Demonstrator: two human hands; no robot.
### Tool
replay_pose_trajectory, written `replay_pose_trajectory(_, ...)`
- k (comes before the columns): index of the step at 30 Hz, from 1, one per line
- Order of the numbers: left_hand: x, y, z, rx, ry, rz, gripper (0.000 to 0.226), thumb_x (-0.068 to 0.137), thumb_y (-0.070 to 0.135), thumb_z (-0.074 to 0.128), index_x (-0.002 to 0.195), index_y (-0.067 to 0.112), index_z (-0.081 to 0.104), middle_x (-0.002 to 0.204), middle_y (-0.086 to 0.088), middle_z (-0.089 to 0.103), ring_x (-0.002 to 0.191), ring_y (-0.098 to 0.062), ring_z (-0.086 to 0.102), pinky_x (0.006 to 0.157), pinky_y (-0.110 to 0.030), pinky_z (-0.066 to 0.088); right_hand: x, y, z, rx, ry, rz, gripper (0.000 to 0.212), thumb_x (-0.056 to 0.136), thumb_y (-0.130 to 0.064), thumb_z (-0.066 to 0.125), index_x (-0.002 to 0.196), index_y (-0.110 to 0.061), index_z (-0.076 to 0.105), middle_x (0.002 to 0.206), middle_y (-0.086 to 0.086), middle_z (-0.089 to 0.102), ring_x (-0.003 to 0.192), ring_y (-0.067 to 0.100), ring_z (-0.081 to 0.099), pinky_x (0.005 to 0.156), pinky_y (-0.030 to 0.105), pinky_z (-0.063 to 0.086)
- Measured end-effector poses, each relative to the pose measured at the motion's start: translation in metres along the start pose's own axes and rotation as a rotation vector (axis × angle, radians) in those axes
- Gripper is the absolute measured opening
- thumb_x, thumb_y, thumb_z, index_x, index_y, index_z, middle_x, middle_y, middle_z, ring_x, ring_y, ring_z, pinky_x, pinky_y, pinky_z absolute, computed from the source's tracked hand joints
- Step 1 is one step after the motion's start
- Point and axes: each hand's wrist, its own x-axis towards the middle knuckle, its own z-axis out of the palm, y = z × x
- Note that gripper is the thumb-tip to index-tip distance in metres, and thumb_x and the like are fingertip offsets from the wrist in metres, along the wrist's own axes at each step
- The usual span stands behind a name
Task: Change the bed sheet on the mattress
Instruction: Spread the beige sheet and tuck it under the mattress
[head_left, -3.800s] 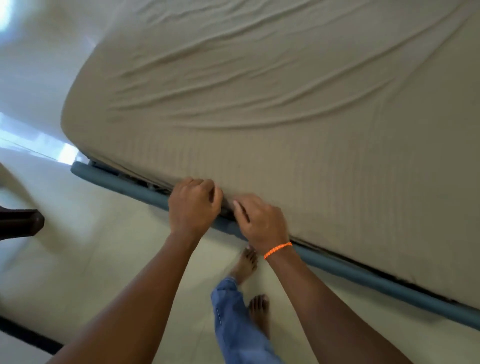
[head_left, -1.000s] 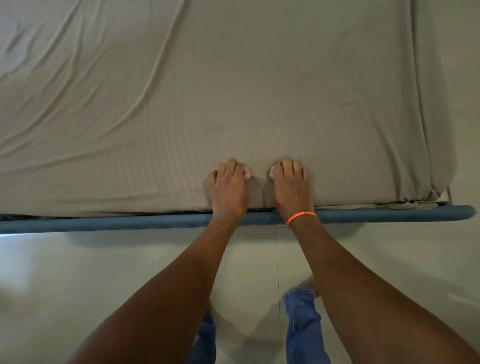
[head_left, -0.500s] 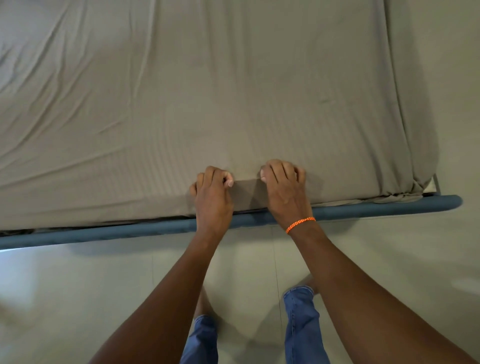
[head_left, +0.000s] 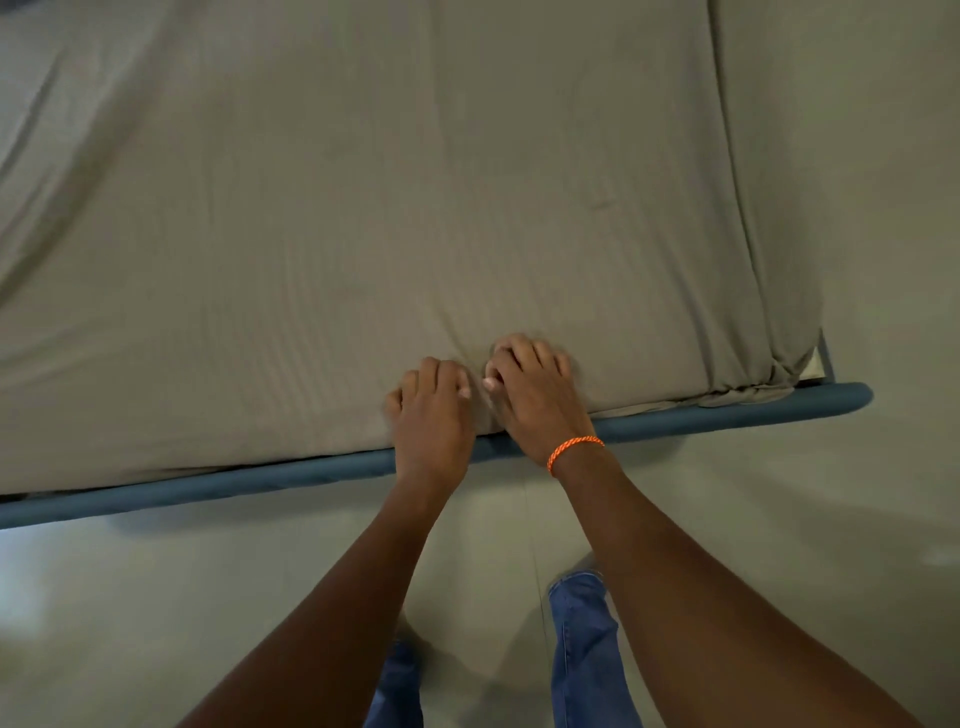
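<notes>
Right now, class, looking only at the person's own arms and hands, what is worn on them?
Both forearms are bare, with no sleeves showing and no gloves on either the left hand or the right hand. The only thing worn is a thin braided orange wristband around the right wrist. No rings or watch show.

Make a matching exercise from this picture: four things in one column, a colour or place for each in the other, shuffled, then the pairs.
Things:
1. bed sheet
2. bed frame rail
3. wristband
4. trouser leg

Descriptions:
A. orange, on the right wrist
B. beige, covering the mattress
C. blue denim, above the floor
D. blue-grey, along the mattress's near edge

Pairs: 1-B, 2-D, 3-A, 4-C
</notes>
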Motion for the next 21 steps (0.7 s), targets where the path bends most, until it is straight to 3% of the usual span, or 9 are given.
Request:
replay_pose_trajectory(4, 0.011, 0.053, 0.011, -0.041, 0.006, 0.156, 0.019, 0.103, 0.03, 0.044, 0.118, 0.024, 0.053, 0.118, 0.002, 0.055, 0.102, -0.022, 0.051, 0.087, -0.04, 0.041, 0.0, 0.036, -0.017, -0.009, 0.051, 0.106, 0.031, 0.104, -0.038, 0.044, 0.127, -0.021, 0.056, 0.139, 0.0, 0.052, 0.119, 0.023, 0.048, 0.096, 0.043, 0.041)
replay_pose_trajectory(8, 0.03, 0.105, 0.022, -0.076, 0.024, 0.188, 0.025, 0.102, 0.03, 0.056, 0.127, 0.029, 0.054, 0.125, 0.006, 0.055, 0.107, -0.019, 0.051, 0.089, -0.039, 0.042, -0.011, 0.094, -0.047, -0.203, 0.234, 0.498, 0.056, 0.098, -0.046, 0.057, 0.145, -0.02, 0.047, 0.154, 0.009, 0.045, 0.139, 0.031, 0.043, 0.107, 0.051, 0.03)
replay_pose_trajectory(11, 0.04, 0.142, 0.028, -0.076, 0.028, 0.221, 0.033, 0.1, 0.029, 0.059, 0.132, 0.03, 0.054, 0.128, 0.007, 0.056, 0.111, -0.019, 0.052, 0.09, -0.038, 0.043, -0.022, 0.135, -0.069, -0.195, 0.338, 0.764, 0.06, 0.098, -0.051, 0.058, 0.146, -0.018, 0.044, 0.154, 0.011, 0.043, 0.14, 0.033, 0.043, 0.109, 0.056, 0.031)
replay_pose_trajectory(14, 0.047, 0.178, 0.032, -0.131, 0.02, 0.243, 0.034, 0.101, 0.033, 0.059, 0.134, 0.03, 0.056, 0.129, 0.006, 0.055, 0.112, -0.017, 0.051, 0.092, -0.038, 0.042, -0.027, 0.158, -0.076, -0.231, 0.394, 0.834, 0.062, 0.102, -0.062, 0.045, 0.143, -0.014, 0.045, 0.144, 0.013, 0.049, 0.13, 0.033, 0.048, 0.103, 0.057, 0.04)
replay_pose_trajectory(17, 0.057, 0.216, 0.038, -0.205, 0.0, 0.239, 0.031, 0.103, 0.034, 0.058, 0.133, 0.027, 0.058, 0.126, 0.005, 0.058, 0.112, -0.019, 0.054, 0.092, -0.04, 0.043, -0.028, 0.17, -0.078, -0.142, 0.486, 0.877, 0.056, 0.108, -0.06, 0.032, 0.134, -0.014, 0.051, 0.127, 0.01, 0.059, 0.116, 0.031, 0.055, 0.098, 0.055, 0.044)
replay_pose_trajectory(19, 0.063, 0.239, 0.043, -0.229, -0.023, 0.225, 0.029, 0.103, 0.036, 0.057, 0.131, 0.026, 0.059, 0.124, 0.004, 0.06, 0.112, -0.02, 0.057, 0.092, -0.041, 0.045, -0.026, 0.177, -0.082, -0.073, 0.504, 0.871, 0.045, 0.109, -0.052, 0.035, 0.123, -0.015, 0.055, 0.114, 0.007, 0.064, 0.106, 0.029, 0.058, 0.092, 0.054, 0.046)
replay_pose_trajectory(21, 0.067, 0.263, 0.047, -0.26, -0.043, 0.183, 0.026, 0.103, 0.042, 0.056, 0.122, 0.024, 0.06, 0.121, 0.003, 0.061, 0.11, -0.022, 0.06, 0.091, -0.044, 0.048, -0.027, 0.188, -0.09, -0.115, 0.422, 0.774, 0.032, 0.107, -0.043, 0.042, 0.106, -0.015, 0.058, 0.098, 0.008, 0.066, 0.093, 0.031, 0.06, 0.081, 0.049, 0.045)
